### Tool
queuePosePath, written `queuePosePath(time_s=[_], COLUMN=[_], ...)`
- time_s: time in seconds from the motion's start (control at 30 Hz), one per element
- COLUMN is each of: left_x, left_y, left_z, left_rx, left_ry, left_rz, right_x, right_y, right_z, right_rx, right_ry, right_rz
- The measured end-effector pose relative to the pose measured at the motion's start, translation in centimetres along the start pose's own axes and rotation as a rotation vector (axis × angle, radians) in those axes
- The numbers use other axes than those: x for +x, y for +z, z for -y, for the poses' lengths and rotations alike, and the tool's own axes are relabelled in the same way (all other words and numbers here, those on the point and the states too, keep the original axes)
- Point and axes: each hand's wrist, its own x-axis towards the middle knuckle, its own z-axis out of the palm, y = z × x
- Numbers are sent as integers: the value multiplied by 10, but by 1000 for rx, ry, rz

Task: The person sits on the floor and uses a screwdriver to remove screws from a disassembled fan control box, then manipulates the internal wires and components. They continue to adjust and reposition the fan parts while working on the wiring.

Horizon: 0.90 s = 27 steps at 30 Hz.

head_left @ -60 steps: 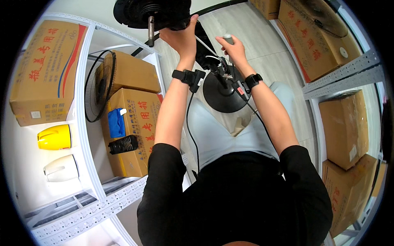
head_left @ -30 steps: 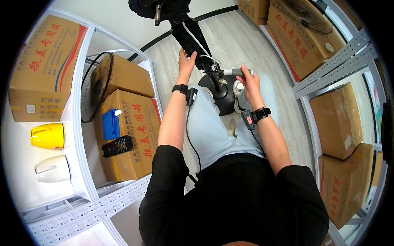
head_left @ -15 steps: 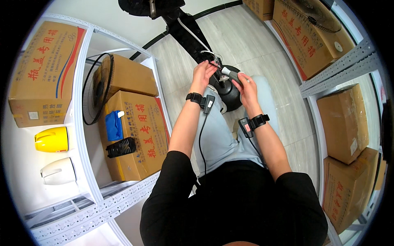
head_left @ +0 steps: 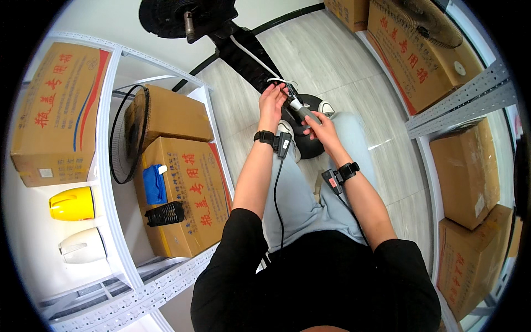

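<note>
My right hand [head_left: 322,128] grips the grey-handled screwdriver [head_left: 306,113], whose far end points into a small fitting with wires [head_left: 292,89] on a black column [head_left: 246,65]. My left hand [head_left: 270,104] is raised at that fitting, fingers curled; what they hold is hidden. A white cable [head_left: 257,61] runs along the column, which leans away to a black round housing [head_left: 163,14] with a metal shaft [head_left: 189,25] at the top. The round black base [head_left: 311,148] is on the floor, between my shoes.
Left shelving [head_left: 114,210] holds cardboard boxes [head_left: 55,110], a fan grille [head_left: 124,133], yellow [head_left: 72,203] and white [head_left: 82,245] kettles, a blue cloth [head_left: 155,183] and a black plastic part [head_left: 164,213]. Right shelving [head_left: 459,102] holds more boxes [head_left: 464,171] and a fan guard [head_left: 423,19].
Both hands have come down from higher up, the left leaving the housing for the fitting. The screwdriver has swung from sideways to angled toward my left fingertips. The housing has shifted slightly left in view.
</note>
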Motion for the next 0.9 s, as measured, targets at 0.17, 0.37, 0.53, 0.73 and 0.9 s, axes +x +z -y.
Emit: queuePosePath(time_s=[0.17, 0.37, 0.53, 0.73, 0.9], left_x=[3, 4, 7, 6, 5], left_y=[-5, -8, -11, -11, -10], left_z=[3, 10, 11, 11, 11], left_rx=[-59, -110, -148, -194, -258], left_ry=[45, 90, 97, 90, 70], left_rz=[28, 76, 89, 117, 150], right_x=[0, 2, 2, -1, -7], right_y=[5, 5, 7, 12, 22], right_z=[-4, -8, -10, -7, -10], right_rx=[-1, 7, -12, -111, -633], right_ry=[-21, -48, -64, -63, -509], right_rz=[-27, -21, -16, -64, -232])
